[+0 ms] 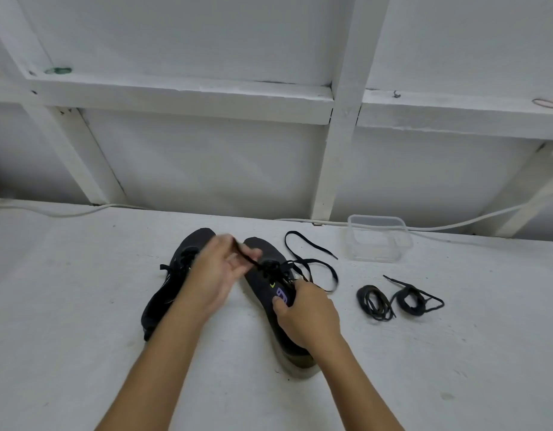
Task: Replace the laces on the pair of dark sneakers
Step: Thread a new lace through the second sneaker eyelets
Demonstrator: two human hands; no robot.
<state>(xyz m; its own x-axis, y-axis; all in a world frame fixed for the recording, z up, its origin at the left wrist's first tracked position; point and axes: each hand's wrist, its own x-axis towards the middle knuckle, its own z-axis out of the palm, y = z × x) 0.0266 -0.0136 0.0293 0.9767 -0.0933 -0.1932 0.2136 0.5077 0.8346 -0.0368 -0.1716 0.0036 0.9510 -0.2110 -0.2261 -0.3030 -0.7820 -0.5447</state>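
my left hand (217,269) pinches a black lace (312,262) at frame centre. my right hand (304,315) grips the right sneaker (262,284); two coiled laces (396,300) lie right.

Both forearms reach forward — left hand (217,270) raised with fingertips pinched, right hand (306,315) curled, gripping low.
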